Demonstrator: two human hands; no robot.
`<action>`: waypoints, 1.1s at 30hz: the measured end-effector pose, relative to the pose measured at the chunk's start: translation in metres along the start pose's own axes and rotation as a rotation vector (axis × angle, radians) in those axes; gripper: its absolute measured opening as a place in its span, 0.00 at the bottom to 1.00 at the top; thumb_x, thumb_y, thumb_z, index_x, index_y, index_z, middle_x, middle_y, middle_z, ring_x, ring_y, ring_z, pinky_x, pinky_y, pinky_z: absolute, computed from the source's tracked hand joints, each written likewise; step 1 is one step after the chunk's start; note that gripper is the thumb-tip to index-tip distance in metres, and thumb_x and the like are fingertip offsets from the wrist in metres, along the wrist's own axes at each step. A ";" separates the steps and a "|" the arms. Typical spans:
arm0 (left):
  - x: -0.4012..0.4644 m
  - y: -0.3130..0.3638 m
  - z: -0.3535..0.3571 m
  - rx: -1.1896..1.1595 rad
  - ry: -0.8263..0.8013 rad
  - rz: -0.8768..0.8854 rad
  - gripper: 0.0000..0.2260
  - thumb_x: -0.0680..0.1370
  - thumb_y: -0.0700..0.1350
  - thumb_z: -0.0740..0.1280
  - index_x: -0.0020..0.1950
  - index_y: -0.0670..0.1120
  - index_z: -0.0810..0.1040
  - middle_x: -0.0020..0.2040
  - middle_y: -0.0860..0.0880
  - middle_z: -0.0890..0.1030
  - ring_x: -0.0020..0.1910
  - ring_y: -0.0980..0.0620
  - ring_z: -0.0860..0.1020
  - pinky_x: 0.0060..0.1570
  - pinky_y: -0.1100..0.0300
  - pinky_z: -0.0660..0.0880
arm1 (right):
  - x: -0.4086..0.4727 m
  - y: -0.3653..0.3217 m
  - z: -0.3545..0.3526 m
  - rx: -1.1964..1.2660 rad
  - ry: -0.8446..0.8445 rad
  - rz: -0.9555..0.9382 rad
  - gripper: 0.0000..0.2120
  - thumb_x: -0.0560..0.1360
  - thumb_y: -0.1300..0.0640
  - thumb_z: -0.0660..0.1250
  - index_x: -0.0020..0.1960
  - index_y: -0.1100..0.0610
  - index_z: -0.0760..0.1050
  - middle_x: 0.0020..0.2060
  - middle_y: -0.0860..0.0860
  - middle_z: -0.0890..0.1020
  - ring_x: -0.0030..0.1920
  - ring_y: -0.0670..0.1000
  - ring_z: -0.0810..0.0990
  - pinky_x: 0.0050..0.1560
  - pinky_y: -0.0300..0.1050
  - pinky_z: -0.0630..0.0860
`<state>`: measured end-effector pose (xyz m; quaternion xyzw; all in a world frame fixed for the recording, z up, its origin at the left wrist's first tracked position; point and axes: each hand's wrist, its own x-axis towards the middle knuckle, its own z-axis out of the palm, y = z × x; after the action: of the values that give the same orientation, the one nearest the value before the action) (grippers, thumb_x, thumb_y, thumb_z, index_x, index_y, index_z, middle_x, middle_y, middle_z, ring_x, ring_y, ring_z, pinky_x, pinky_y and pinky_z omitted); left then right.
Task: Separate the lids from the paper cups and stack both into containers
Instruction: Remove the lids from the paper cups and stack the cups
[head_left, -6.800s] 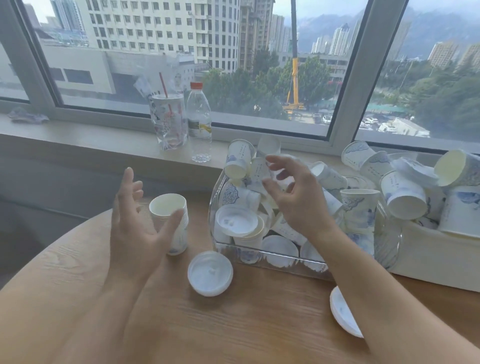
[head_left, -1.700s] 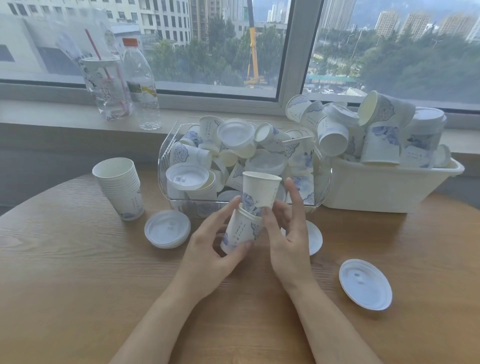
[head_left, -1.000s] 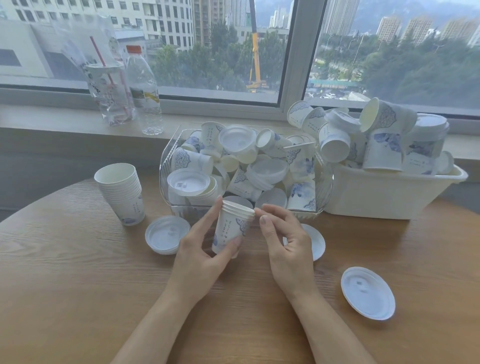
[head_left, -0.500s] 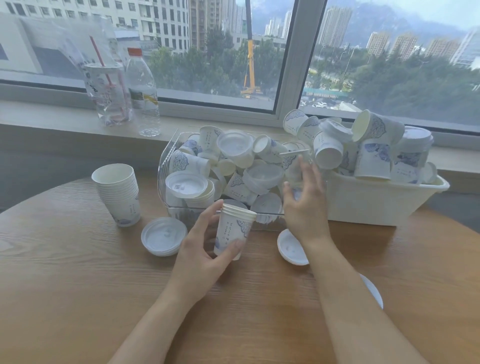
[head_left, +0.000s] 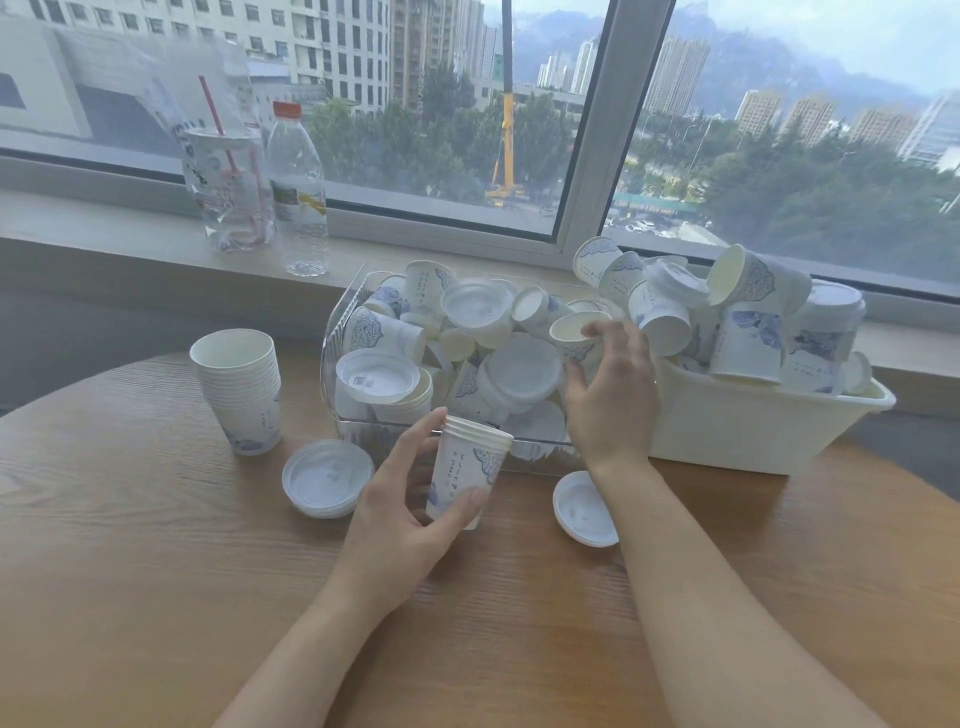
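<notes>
My left hand (head_left: 400, 514) holds a short stack of nested paper cups (head_left: 467, 467) upright just above the wooden table. My right hand (head_left: 610, 395) reaches into the clear bin (head_left: 332, 364) and its fingers close around an open, lidless paper cup (head_left: 576, 332) with a blue print. The bin is heaped with cups and white lids. A taller stack of cups (head_left: 239, 389) stands at the left. A pile of white lids (head_left: 327, 480) lies beside it, and another lid pile (head_left: 584, 506) lies under my right wrist.
A white tub (head_left: 753, 431) piled with more cups sits right of the clear bin. A water bottle (head_left: 298, 192) and a bagged drink cup with a red straw (head_left: 228, 187) stand on the windowsill. The round table's edge curves at the far left.
My right hand went from the stack's rim up into the clear bin and took hold of a loose cup. The left hand kept the nested cups nearly still.
</notes>
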<state>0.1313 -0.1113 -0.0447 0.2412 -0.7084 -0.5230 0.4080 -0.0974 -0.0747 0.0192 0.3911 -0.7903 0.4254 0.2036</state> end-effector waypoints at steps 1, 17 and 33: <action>0.000 0.000 0.000 0.004 0.003 0.003 0.34 0.75 0.44 0.79 0.77 0.61 0.69 0.59 0.64 0.81 0.55 0.57 0.85 0.46 0.62 0.83 | -0.001 -0.002 -0.004 0.058 0.030 -0.015 0.13 0.77 0.58 0.73 0.60 0.52 0.75 0.63 0.50 0.77 0.61 0.54 0.77 0.60 0.53 0.76; -0.002 -0.002 0.001 0.119 -0.014 0.066 0.35 0.75 0.43 0.79 0.77 0.63 0.69 0.64 0.61 0.81 0.61 0.54 0.83 0.55 0.50 0.84 | -0.066 -0.023 -0.021 1.046 -0.399 0.238 0.18 0.77 0.60 0.75 0.64 0.56 0.73 0.61 0.54 0.83 0.63 0.51 0.83 0.60 0.47 0.79; -0.003 -0.003 0.001 0.094 0.020 0.059 0.42 0.74 0.42 0.80 0.80 0.66 0.63 0.65 0.61 0.80 0.61 0.54 0.83 0.56 0.52 0.84 | -0.071 -0.022 -0.018 0.844 -0.513 0.228 0.15 0.82 0.45 0.68 0.64 0.49 0.82 0.57 0.46 0.87 0.59 0.47 0.84 0.61 0.49 0.80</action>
<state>0.1318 -0.1098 -0.0490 0.2441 -0.7349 -0.4746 0.4185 -0.0367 -0.0358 -0.0064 0.4423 -0.6119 0.6175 -0.2205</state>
